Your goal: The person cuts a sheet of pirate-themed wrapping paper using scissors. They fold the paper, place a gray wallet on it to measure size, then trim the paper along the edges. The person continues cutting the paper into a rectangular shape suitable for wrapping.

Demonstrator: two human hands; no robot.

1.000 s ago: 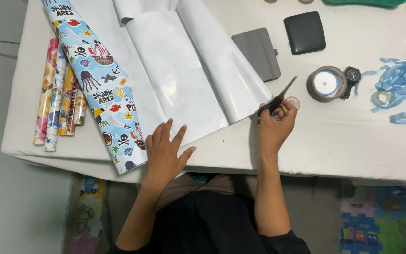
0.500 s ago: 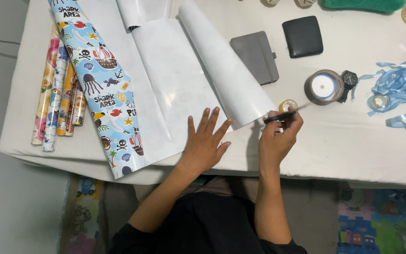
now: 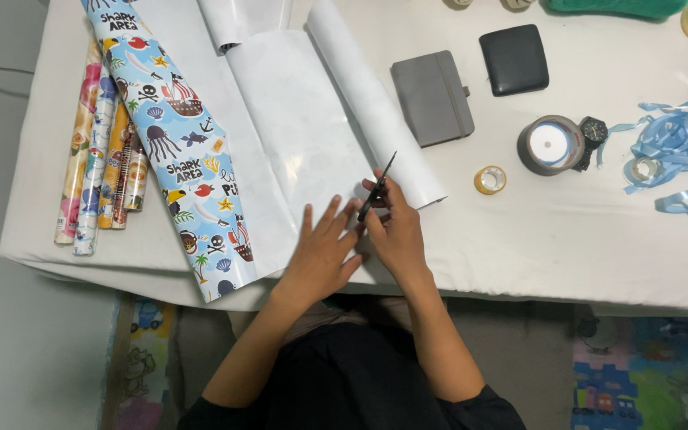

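Observation:
A sheet of wrapping paper (image 3: 296, 135) lies white side up on the table, its right part curled into a roll (image 3: 372, 99) and its printed sea-creature side (image 3: 177, 159) folded over at the left. My left hand (image 3: 324, 251) presses flat on the sheet's near edge, fingers spread. My right hand (image 3: 396, 227) grips black scissors (image 3: 377, 187), blades pointing away from me at the sheet's near edge beside the curled roll. The two hands touch each other.
Several rolls of patterned paper (image 3: 101, 151) lie at the left. A grey notebook (image 3: 431, 97), a dark wallet (image 3: 514, 60), a small tape roll (image 3: 490, 179), a ribbon spool (image 3: 551, 145) with a watch (image 3: 592, 134), and loose blue ribbon (image 3: 678, 151) sit at the right.
My right hand has brought the scissors left from beside the tape roll to the sheet's near edge. My left hand slid right along the paper. The sheet's right part curled up.

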